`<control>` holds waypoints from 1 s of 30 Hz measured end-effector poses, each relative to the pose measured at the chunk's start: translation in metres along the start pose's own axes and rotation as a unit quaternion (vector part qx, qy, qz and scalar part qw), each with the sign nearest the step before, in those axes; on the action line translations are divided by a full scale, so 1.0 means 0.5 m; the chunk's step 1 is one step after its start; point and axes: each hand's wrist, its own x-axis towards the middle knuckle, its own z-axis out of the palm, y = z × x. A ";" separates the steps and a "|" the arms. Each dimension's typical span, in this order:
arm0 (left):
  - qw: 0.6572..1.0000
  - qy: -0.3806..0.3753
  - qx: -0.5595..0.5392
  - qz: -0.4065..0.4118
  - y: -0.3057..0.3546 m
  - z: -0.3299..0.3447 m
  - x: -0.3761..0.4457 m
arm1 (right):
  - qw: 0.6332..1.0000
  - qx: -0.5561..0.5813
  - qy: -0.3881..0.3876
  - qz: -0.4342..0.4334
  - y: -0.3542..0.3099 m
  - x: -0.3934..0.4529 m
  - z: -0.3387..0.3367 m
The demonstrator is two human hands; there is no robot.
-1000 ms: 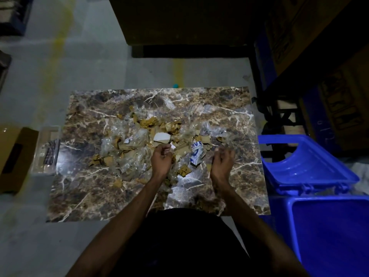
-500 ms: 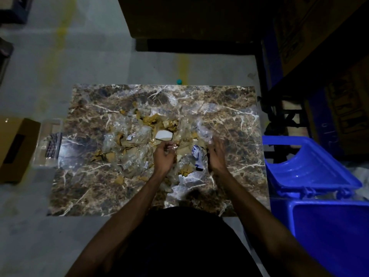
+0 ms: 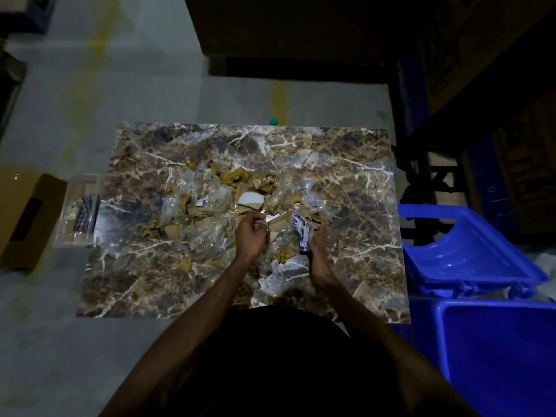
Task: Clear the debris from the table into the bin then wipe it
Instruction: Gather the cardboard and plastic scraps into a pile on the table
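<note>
Now your left hand [image 3: 251, 236] pinches a scrap from the debris [image 3: 228, 203] heaped on the table [image 3: 144, 284]; your right hand [image 3: 317, 246], fingers straight, presses its edge. Bin [image 3: 493, 353] sits right of it, contents indiscernible.

debris [image 3: 228, 206] mid-table [image 3: 361, 182] | bin [image 3: 496, 356] right of table | box [image 3: 27, 218] on floor, left
</note>
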 end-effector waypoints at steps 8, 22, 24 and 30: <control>0.999 0.026 -0.018 -0.018 0.005 -0.052 -0.022 | 0.999 0.010 0.048 -0.008 -0.081 -0.028 0.031; 0.959 0.024 0.247 -0.138 -0.062 -0.159 -0.083 | 0.987 -0.134 -0.075 -0.037 -0.096 -0.102 0.041; 0.957 0.063 0.251 -0.129 -0.067 -0.169 -0.100 | 0.975 -0.190 -0.086 -0.071 -0.111 -0.089 0.034; 0.961 -0.011 0.229 -0.154 -0.123 -0.213 -0.125 | 0.968 -0.212 -0.058 -0.124 -0.079 -0.097 0.017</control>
